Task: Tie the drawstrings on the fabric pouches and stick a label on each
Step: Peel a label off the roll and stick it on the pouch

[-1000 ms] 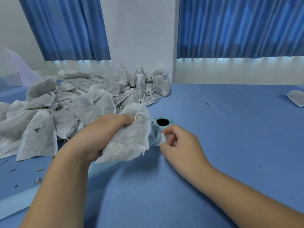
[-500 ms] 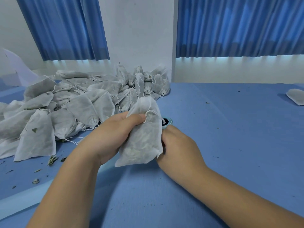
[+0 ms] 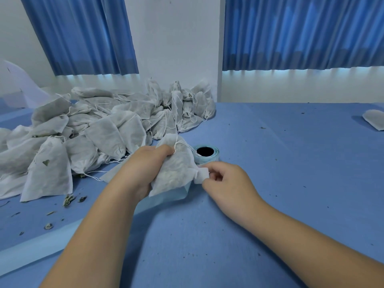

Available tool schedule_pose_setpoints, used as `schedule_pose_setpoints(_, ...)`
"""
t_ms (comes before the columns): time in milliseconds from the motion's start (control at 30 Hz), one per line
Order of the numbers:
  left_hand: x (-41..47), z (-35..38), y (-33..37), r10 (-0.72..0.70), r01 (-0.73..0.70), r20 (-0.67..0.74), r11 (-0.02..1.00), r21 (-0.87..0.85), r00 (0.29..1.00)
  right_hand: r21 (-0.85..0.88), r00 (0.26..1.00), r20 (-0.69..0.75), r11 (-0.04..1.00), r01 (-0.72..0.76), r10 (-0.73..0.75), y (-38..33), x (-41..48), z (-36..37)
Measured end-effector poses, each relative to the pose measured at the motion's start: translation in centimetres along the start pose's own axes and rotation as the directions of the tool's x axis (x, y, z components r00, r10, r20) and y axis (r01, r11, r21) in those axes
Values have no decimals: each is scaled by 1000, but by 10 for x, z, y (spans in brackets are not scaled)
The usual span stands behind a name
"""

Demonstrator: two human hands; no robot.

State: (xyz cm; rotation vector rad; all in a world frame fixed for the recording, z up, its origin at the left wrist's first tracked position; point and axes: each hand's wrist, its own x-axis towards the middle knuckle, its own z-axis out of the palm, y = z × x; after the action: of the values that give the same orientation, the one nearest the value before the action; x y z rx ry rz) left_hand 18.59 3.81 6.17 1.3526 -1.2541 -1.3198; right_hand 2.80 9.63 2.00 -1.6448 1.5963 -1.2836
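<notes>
While filled white fabric pouch (image 3: 176, 168) is gripped by L hand (image 3: 143, 169), small white rectangular label (image 3: 202, 176) is pinched by R hand (image 3: 228, 183).

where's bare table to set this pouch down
Bare: blue table right of the label roll, out to the lone pouch at far right, and nearer you. Crowded: pouch pile and leaf crumbs on the left.

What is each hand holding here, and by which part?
Left hand grips a pouch at its neck; right hand pinches a white label by its edge.
</notes>
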Motion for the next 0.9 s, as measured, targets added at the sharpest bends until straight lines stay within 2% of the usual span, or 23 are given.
schedule_pose_setpoints(100,3,-3,-1,-25,26,-17,999,30,1000,143,990,1,980,-141,142,2,2,-7)
schedule_pose_setpoints(200,7,-7,-2,-7,12,-40,990,142,999,162,985,-27,973,-164,171,0,4,-15)
schedule_pose_setpoints(267,8,-11,-4,29,-19,-35,965,260,999,178,989,-44,975,-131,141,-7,4,-20)
schedule_pose_setpoints(333,7,-16,-4,47,-41,-10,942,333,999,267,995,-31,960,-86,98,-17,6,-25)
schedule_pose_setpoints(467,3,-22,-1,81,-66,-22,917,392,996,513,995,89,859,-15,-35,-40,8,-26)
schedule_pose_setpoints(600,-6,-20,7,195,-148,-72,897,417,978,592,976,171,806,10,-137,-54,10,-18)
schedule_pose_setpoints(733,-21,-4,14,253,-269,103,941,206,962,680,974,111,730,69,-196,-61,13,-23)
schedule_pose_setpoints(900,-36,37,20,286,-343,360,933,107,888,679,982,-27,718,155,-187,-56,10,-59)
